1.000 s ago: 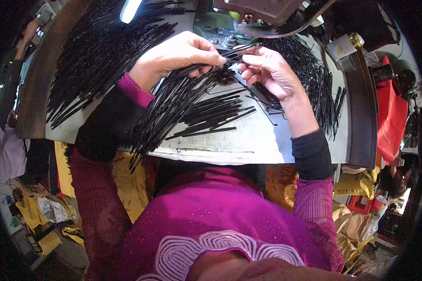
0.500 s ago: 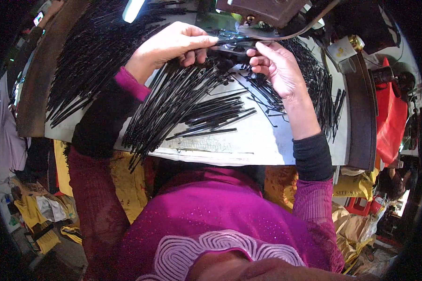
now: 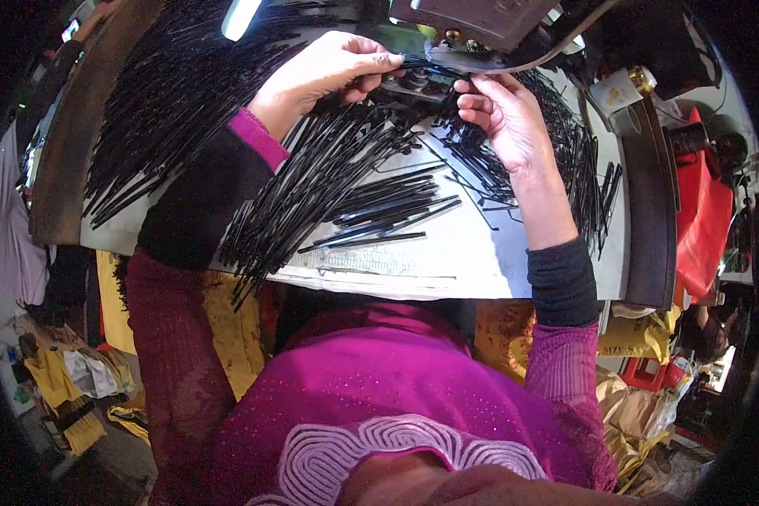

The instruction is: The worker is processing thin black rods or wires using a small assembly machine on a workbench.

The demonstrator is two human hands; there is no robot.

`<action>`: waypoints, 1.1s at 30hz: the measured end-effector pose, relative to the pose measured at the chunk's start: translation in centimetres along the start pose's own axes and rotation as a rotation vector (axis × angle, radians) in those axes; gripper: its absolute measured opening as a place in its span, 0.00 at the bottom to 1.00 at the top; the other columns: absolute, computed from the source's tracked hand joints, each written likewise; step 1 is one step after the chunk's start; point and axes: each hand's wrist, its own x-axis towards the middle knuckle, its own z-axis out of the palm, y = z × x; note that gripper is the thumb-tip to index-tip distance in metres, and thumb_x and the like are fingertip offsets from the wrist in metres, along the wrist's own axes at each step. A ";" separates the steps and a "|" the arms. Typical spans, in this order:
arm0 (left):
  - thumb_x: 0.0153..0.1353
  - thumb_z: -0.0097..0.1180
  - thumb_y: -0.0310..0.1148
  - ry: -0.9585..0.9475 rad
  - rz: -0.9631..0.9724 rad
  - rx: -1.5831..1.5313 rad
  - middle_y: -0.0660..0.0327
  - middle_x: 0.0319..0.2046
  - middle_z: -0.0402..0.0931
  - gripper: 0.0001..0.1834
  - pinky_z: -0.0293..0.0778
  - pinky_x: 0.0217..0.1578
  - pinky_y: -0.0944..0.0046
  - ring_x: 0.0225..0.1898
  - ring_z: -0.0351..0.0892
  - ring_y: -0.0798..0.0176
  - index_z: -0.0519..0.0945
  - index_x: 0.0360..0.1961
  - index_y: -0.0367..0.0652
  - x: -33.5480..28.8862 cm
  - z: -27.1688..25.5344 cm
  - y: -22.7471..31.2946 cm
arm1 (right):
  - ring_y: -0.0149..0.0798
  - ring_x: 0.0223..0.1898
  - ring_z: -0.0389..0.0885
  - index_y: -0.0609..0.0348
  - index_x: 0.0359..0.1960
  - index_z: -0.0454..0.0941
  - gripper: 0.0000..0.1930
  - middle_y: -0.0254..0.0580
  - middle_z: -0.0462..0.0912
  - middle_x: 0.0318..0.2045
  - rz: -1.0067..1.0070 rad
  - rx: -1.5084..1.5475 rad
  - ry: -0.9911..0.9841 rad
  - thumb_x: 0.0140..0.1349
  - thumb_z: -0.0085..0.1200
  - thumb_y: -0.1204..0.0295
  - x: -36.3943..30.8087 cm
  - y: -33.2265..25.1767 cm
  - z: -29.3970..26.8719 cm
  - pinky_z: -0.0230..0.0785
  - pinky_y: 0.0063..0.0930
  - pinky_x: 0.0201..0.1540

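A thin black strip (image 3: 438, 69) stretches between my two hands at the far side of the table, just below a dark machine head (image 3: 491, 27). Its left end is pinched between the thumb and fingers of my left hand (image 3: 333, 72). Thumb and forefinger of my right hand (image 3: 506, 122) close on the right end, the other fingers curled loosely. Beneath the strip sits a metal fixture (image 3: 415, 82) with round parts. Whether the strip touches the machine, I cannot tell. Nearer me lie a long bundle of black strips (image 3: 299, 181) and a shorter bundle (image 3: 388, 205).
Large piles of black strips (image 3: 164, 114) cover the table's left side, with more strips (image 3: 586, 173) at right. A white can (image 3: 620, 88) stands on the right edge. A bright lamp (image 3: 241, 18) hangs at upper left. Red cloth (image 3: 702, 215) hangs beyond the right edge.
My left hand has moved slightly right and away from me, with the strip in it. My right hand has shifted a little right. More of the metal fixture shows beneath.
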 end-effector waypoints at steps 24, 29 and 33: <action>0.55 0.57 0.41 0.010 0.077 0.040 0.70 0.11 0.66 0.14 0.56 0.13 0.78 0.11 0.60 0.78 0.78 0.27 0.39 0.8 -0.3 -0.9 | 0.37 0.28 0.80 0.68 0.41 0.70 0.11 0.50 0.78 0.32 0.000 -0.002 0.002 0.59 0.49 0.75 0.1 0.1 0.4 0.77 0.23 0.30; 0.54 0.58 0.41 0.009 0.031 0.010 0.72 0.10 0.62 0.15 0.54 0.12 0.78 0.10 0.58 0.79 0.79 0.29 0.37 0.8 -0.3 -1.0 | 0.37 0.27 0.80 0.68 0.40 0.71 0.10 0.50 0.78 0.30 0.007 -0.015 0.011 0.59 0.49 0.74 0.3 0.3 0.0 0.77 0.24 0.29; 0.54 0.59 0.41 -0.066 -0.023 -0.061 0.73 0.08 0.59 0.16 0.51 0.11 0.78 0.09 0.56 0.79 0.79 0.31 0.35 0.9 -0.7 -0.6 | 0.37 0.26 0.80 0.67 0.39 0.71 0.10 0.49 0.79 0.29 0.063 0.009 0.012 0.58 0.50 0.74 0.4 0.5 -0.5 0.78 0.25 0.29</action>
